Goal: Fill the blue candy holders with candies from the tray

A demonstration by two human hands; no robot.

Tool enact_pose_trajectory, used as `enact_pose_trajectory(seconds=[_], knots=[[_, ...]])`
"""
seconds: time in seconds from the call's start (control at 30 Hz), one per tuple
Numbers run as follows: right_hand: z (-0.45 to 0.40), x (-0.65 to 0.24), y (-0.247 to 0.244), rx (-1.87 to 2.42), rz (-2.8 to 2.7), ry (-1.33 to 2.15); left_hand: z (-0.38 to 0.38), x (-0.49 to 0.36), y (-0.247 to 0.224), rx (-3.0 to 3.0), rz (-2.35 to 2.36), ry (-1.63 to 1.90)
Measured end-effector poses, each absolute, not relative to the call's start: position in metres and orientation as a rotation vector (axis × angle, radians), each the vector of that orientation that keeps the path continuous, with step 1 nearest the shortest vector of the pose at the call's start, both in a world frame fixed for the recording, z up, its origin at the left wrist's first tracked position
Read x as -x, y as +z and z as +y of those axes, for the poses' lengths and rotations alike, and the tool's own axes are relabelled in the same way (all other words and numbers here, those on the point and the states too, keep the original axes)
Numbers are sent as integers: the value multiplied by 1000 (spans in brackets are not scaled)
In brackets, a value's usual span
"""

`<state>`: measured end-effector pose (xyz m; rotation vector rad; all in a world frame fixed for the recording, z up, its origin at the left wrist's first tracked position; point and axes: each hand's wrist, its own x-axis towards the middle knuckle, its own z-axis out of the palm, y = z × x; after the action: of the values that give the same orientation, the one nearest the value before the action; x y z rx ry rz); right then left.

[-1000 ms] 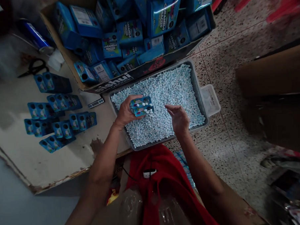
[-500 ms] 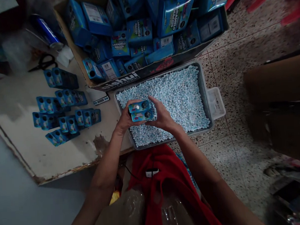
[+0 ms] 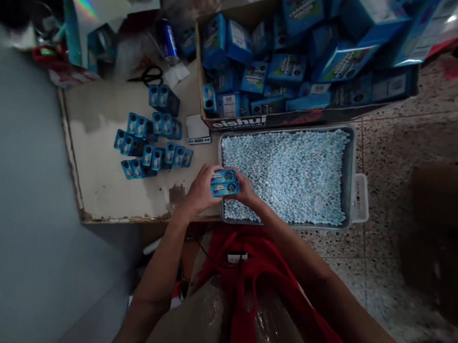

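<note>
Two small blue candy boxes [image 3: 224, 183], pressed side by side with their printed, holed ends facing up, are held between my hands. My left hand [image 3: 202, 192] is closed around their left side. My right hand [image 3: 245, 187] grips them from the right, its fingers partly hidden behind the boxes. Below lies a grey tray [image 3: 353, 161] filled with small pale blue and white candies [image 3: 286, 179]; the boxes are over its left edge. Several more small blue boxes [image 3: 152, 144] stand in groups on the table to the left.
A cardboard carton [image 3: 245, 122] full of blue boxes stands behind the tray. A small scale [image 3: 198, 130], black scissors [image 3: 149, 75] and a blue can [image 3: 167, 41] are on the worn table [image 3: 101, 197]. Brown boxes [image 3: 439, 208] sit at right.
My view has turned toward the left, showing more of the table. The two boxes have moved to the tray's left edge, and my right hand has closed in on them.
</note>
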<state>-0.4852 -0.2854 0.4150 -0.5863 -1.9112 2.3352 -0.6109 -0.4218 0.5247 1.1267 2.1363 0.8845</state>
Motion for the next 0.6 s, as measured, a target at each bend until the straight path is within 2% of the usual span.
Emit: enact_pose_trajectory(seconds=[0.23,0.47,0.6], knots=[[-327,541,416,198,-1969,2432,-476,629,534,-985,2396,761],[-340,569,431,8,-2308,2098,-511,627,528,-998,2590,777],[-340,578,456,-129,-2429,1999,-549,619,515,-684,2817,951]])
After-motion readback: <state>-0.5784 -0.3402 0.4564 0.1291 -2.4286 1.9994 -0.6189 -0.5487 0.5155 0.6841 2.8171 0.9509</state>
